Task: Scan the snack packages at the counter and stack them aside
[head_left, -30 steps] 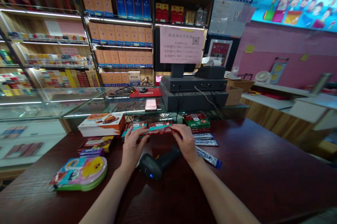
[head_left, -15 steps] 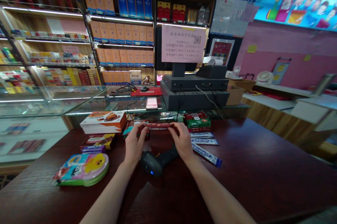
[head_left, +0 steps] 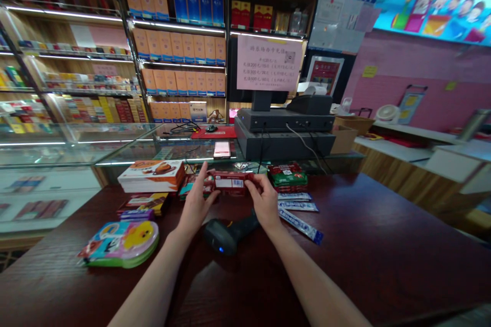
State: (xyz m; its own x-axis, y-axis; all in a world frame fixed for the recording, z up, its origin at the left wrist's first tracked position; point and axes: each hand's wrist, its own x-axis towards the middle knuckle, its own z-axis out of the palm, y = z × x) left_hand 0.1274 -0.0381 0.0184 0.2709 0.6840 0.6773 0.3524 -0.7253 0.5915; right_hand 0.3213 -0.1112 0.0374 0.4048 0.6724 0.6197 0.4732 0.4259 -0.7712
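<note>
Two hands of mine are up at the counter's middle. My right hand (head_left: 264, 200) grips the right end of a red carton (head_left: 232, 182), its barcode facing me. My left hand (head_left: 195, 204) stands open with fingers spread, right at the carton's left end. A black handheld barcode scanner (head_left: 226, 236) lies just below both hands on the dark wood counter (head_left: 345, 265), with blue-and-white sachets (head_left: 301, 226) to the lower right.
</note>
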